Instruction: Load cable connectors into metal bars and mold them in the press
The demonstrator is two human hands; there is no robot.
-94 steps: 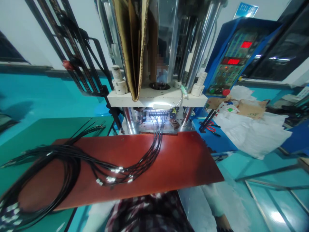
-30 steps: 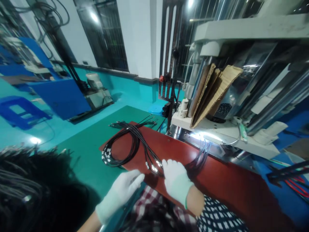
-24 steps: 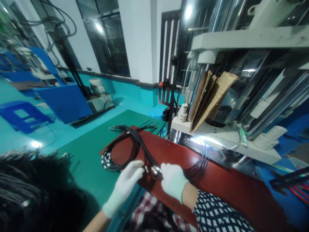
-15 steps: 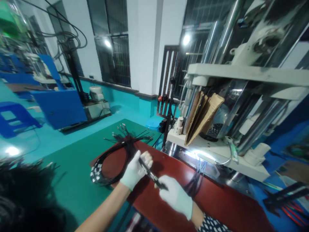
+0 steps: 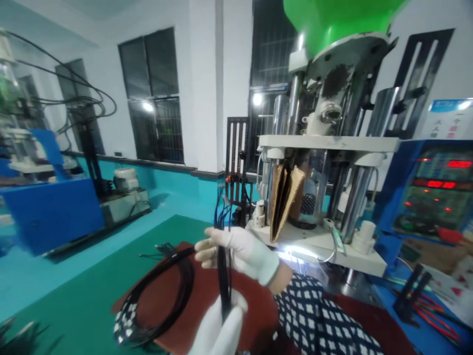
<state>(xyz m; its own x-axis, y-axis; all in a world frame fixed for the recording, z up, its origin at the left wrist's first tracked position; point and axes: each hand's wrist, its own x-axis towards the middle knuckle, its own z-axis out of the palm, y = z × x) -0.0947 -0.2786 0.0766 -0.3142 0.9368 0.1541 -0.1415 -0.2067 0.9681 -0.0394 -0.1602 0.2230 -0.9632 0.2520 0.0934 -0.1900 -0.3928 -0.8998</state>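
In the head view a bundle of thin black cables (image 5: 223,268) stands upright between my two white-gloved hands. My left hand (image 5: 221,325), at the bottom centre, is closed round the bundle's lower part. Higher up, my right hand (image 5: 240,251) reaches across from the right with its fingers and thumb around the same bundle. The cable tops stick up above it, slightly blurred. A coil of black cable (image 5: 185,281) with white-marked ends lies to the left on the red-brown board (image 5: 207,281).
A green surface (image 5: 92,281) extends left of the board. At the right stands a white press machine (image 5: 328,143) with metal columns and cardboard (image 5: 288,202) in it. Beside it is a blue control box (image 5: 391,182) with red displays. A blue machine (image 5: 55,212) stands far left.
The view has tilted up and turned right. The cable bundle has gone from slanted to upright. My right hand has moved above my left hand, which is now lower in view.
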